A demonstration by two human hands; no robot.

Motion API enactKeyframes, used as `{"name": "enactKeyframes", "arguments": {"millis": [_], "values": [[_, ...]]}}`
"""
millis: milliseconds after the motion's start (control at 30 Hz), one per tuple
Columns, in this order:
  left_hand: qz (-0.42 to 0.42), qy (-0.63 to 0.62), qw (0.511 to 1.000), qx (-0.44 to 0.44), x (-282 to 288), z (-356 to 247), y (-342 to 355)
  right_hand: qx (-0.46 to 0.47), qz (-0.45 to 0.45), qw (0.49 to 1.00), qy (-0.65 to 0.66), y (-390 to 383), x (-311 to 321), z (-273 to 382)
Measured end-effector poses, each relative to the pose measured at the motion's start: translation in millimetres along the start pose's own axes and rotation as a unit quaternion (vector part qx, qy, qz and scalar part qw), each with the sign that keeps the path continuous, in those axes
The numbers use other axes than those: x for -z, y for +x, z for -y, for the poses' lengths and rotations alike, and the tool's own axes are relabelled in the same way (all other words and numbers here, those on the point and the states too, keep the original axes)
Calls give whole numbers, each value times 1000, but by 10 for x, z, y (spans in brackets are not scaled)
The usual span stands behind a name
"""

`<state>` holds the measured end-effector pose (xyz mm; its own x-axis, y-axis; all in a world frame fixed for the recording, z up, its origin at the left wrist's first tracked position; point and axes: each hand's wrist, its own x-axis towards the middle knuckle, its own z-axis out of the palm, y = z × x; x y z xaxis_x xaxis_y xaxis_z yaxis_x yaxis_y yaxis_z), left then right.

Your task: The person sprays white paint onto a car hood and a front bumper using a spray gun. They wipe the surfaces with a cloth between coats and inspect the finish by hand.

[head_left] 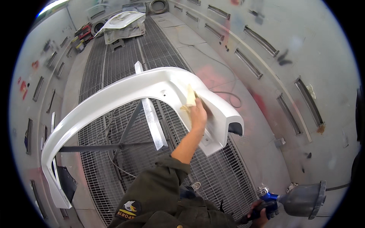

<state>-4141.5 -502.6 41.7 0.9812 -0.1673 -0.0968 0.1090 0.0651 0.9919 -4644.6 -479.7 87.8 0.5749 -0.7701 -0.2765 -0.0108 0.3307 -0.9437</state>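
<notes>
A long white car bumper lies curved across a metal stand. My left hand presses a pale yellow cloth against the bumper's inner face near its right end. At the lower right, my right hand grips a blue spray gun with a grey cup, held low and apart from the bumper. My left arm is in a green sleeve.
A metal floor grate runs down the middle of a grey-walled booth. Another white body panel rests on a stand at the far end, with tyres behind it. A hose loops on the floor right of the bumper.
</notes>
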Motion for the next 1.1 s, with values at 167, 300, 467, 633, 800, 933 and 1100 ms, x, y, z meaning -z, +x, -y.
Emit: {"name": "enactKeyframes", "arguments": {"millis": [167,300,467,633,800,933,1100], "values": [[110,-57,988,94,186,-57,-1018,30,85,996,22,180,-180,277],[214,-132,947,200,595,-203,-1944,34,152,985,77,442,213,-44],[140,-328,883,304,1339,-1090,-1772,47,63,995,59,390,5,55],[11,-301,952,-56,1340,-1457,-89,29,67,996,42,368,-209,184],[-84,-41,995,-25,822,-959,1246,93,29,994,52,271,-283,112],[-33,-31,999,15,407,-41,1507,30,18,999,-27,48,-114,116],[14,-50,999,-15,-168,-224,-39,118,6,992,47,34,-134,107]]}}
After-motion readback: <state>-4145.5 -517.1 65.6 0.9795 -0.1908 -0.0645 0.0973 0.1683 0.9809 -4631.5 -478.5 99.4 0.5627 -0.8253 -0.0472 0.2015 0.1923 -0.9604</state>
